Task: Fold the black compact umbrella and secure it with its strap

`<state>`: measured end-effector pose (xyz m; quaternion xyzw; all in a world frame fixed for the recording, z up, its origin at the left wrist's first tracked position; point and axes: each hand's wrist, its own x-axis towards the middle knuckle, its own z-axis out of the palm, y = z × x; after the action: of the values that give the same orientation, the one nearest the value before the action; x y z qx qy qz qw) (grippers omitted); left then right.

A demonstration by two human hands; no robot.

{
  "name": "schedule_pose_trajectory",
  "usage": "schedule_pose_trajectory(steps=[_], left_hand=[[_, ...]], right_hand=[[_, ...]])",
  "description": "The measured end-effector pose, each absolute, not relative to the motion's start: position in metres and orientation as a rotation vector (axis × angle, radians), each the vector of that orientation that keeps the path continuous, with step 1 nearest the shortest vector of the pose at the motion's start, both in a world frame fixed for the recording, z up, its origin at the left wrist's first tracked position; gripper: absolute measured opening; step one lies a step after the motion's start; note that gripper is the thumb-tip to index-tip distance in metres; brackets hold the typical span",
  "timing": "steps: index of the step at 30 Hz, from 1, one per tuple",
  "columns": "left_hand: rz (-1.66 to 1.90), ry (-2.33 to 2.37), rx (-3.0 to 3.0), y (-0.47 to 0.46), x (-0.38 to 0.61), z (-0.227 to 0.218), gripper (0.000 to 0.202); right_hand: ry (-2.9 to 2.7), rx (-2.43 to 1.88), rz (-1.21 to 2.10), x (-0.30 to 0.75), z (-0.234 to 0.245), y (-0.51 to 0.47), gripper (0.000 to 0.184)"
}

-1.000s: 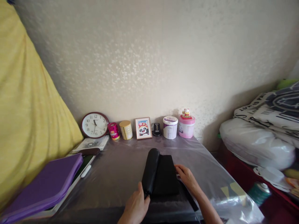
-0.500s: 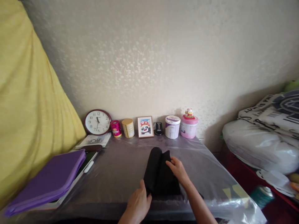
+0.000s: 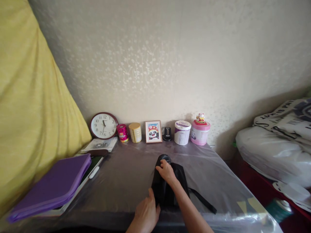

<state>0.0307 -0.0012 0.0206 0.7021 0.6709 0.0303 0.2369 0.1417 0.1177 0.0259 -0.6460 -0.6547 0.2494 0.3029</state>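
Note:
A black fabric roll (image 3: 158,181), partly rolled up from the left, lies on the table near its front edge. Its flat part (image 3: 179,174) extends to the right, and a thin black strap (image 3: 203,200) trails from there across the tabletop. My left hand (image 3: 147,210) grips the near left end of the roll, thumb along its side. At the far end, my right hand (image 3: 166,170) has its fingers curled over the top of the roll. My right forearm crosses above the flat part and hides some of it.
A plastic-covered table (image 3: 123,181) bears a purple folder (image 3: 51,184) on the left. Along the wall stand a clock (image 3: 104,125), tins, a picture frame (image 3: 154,132), a white tub (image 3: 182,132) and a pink tub (image 3: 200,132). A spray can (image 3: 279,210) and a bag (image 3: 272,152) are right.
My right hand has moved left from the flat part's edge onto the roll's far end. More of the strap now shows on the right. My left hand keeps its grip at the near end.

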Motion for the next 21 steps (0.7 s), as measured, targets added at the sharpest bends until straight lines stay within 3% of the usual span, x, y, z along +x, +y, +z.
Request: schedule_pose_trajectory(steps=[6, 12, 16, 21], left_hand=[[0.026, 1.935, 2.148, -0.004, 0.027, 0.015, 0.051], [0.497, 1.905, 2.477, -0.008, 0.026, 0.021, 0.038], [0.712, 1.641, 2.609, -0.002, 0.031, 0.013, 0.051], [0.624, 1.641, 2.558, 0.007, 0.035, -0.021, 0.067]], right_hand=[[-1.925, -1.653, 0.641, 0.136, 0.03, 0.109, 0.018], [-1.991, -1.565, 0.628, 0.139, 0.027, 0.106, 0.018], [-2.004, -1.48, 0.688, 0.143, 0.026, 0.105, 0.021], [-2.046, -1.304, 0.659, 0.15, 0.026, 0.089, 0.022]])
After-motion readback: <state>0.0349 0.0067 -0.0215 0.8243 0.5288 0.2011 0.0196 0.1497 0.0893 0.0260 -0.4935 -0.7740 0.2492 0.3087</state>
